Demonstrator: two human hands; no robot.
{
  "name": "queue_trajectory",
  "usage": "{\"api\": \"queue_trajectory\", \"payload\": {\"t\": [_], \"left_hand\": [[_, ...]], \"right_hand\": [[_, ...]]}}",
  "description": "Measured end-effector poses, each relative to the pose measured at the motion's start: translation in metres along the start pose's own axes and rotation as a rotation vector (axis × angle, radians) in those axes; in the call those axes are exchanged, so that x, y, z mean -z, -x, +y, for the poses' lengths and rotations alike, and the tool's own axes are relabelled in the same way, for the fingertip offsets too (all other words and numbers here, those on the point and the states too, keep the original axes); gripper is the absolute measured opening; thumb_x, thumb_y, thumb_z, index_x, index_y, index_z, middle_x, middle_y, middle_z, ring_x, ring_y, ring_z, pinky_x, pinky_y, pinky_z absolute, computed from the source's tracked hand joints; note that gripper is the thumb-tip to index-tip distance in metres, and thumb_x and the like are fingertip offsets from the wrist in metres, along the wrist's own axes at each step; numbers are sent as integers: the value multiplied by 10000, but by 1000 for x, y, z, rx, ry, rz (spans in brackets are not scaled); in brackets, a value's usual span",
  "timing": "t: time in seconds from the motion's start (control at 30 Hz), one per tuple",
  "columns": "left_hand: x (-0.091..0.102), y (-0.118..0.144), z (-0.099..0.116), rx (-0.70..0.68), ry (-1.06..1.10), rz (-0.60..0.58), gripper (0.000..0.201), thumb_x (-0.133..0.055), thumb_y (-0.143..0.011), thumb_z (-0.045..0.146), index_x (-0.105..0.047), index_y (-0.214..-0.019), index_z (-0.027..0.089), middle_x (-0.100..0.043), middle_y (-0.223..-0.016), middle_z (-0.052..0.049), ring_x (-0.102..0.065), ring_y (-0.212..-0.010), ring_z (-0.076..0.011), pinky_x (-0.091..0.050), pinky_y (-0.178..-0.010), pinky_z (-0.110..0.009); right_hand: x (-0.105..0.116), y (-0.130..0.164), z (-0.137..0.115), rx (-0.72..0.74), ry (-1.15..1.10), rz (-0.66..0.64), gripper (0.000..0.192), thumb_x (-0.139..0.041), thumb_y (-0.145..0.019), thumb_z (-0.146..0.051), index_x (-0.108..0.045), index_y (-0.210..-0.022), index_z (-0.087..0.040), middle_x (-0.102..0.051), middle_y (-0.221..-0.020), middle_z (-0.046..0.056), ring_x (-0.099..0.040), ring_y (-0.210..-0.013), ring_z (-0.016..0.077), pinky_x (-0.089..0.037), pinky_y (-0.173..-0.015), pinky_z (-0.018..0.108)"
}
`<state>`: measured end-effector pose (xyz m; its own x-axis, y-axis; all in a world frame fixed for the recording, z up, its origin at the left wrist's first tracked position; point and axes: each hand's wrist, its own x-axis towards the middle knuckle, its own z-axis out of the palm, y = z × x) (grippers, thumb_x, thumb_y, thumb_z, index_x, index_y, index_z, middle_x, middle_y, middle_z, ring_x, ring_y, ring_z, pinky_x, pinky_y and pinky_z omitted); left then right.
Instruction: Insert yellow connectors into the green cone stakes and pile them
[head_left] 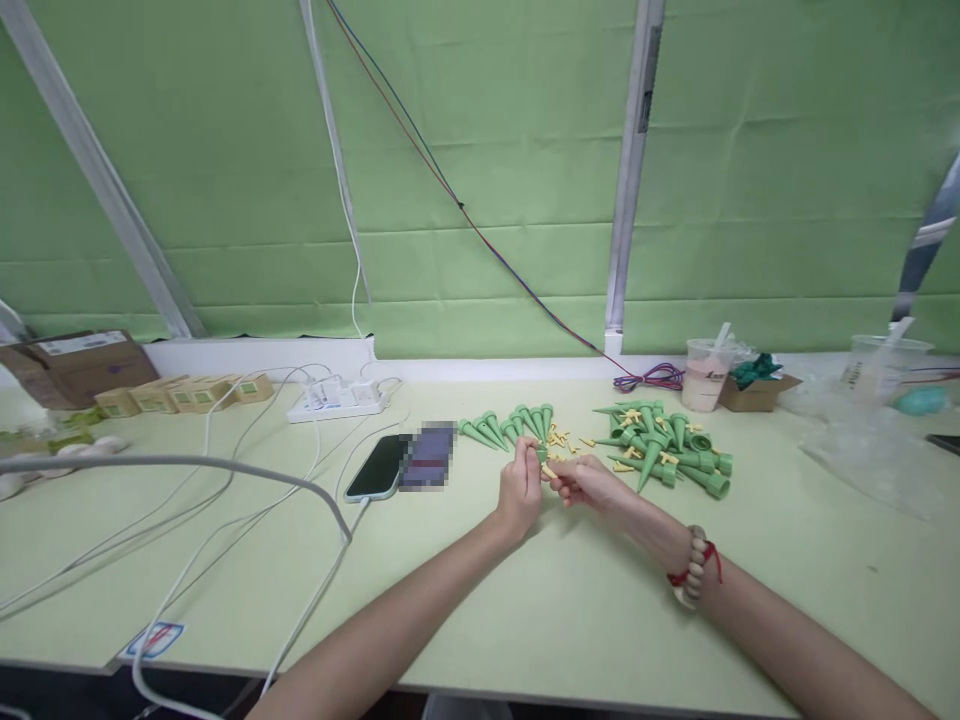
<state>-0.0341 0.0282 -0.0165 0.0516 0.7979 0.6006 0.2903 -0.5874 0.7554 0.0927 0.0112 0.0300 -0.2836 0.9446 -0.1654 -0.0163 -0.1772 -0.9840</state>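
Observation:
My left hand [520, 492] is closed around a green plastic spike [541, 454], most of it hidden by the fingers. Between the fingertips of my right hand [592, 484] is a small yellow plastic piece [548, 470], held against or very close to the green spike. Just beyond the hands lie several small yellow pieces [571, 442] in a loose scatter. A row of green cone-shaped spikes [491, 428] fans out behind my left hand. To the right rests a heap of green spikes [654, 445] mixed with more yellow pieces.
Left of the hands are a phone [377, 467] on a white cable and a blurred dark rectangle [427, 457]. A power strip [336, 400] with trailing cables sits further left. At the back right stand a drink cup [703, 375], a small box [757, 393] and clear plastic bags [862, 455].

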Motion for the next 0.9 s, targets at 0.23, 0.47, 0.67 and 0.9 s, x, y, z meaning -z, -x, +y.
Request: {"api": "queue_trajectory", "payload": {"t": [0.23, 0.47, 0.67, 0.9], "left_hand": [[1, 2, 4, -4, 11, -29, 406, -207, -904, 519, -449, -924, 194, -391, -474, 67, -382, -424, -114, -290, -478, -238], [-5, 3, 28, 286, 317, 147, 375, -296, -876, 560, -436, -925, 216, -341, -616, 49, -344, -499, -90, -326, -466, -208], [-4, 12, 43, 317, 319, 127, 364, -323, -869, 561, -439, -887, 216, -331, -653, 37, -350, -526, -87, -335, -478, -214], [-4, 23, 48, 138, 221, 152, 354, -249, -903, 526, -416, -938, 215, -318, -473, 84, -340, -386, -89, -270, -404, -215]], "right_hand": [[-3, 6, 9, -93, -155, -6, 240, -518, -832, -246, -558, -625, -131, -530, -556, -16, -440, -427, 27, -305, -350, 112], [6, 8, 13, 565, 724, 169, 380, -376, -904, -444, -538, -688, -177, -572, -693, 47, -535, -667, 160, -435, -584, 267], [10, 12, 16, 865, 978, 50, 346, -238, -962, -348, -429, -711, -206, -517, -739, 39, -474, -721, 168, -404, -672, 308], [-16, 29, 19, 526, 320, -41, 423, -260, -917, -535, -338, -650, -217, -348, -529, -53, -356, -445, 93, -325, -423, 234]]}}
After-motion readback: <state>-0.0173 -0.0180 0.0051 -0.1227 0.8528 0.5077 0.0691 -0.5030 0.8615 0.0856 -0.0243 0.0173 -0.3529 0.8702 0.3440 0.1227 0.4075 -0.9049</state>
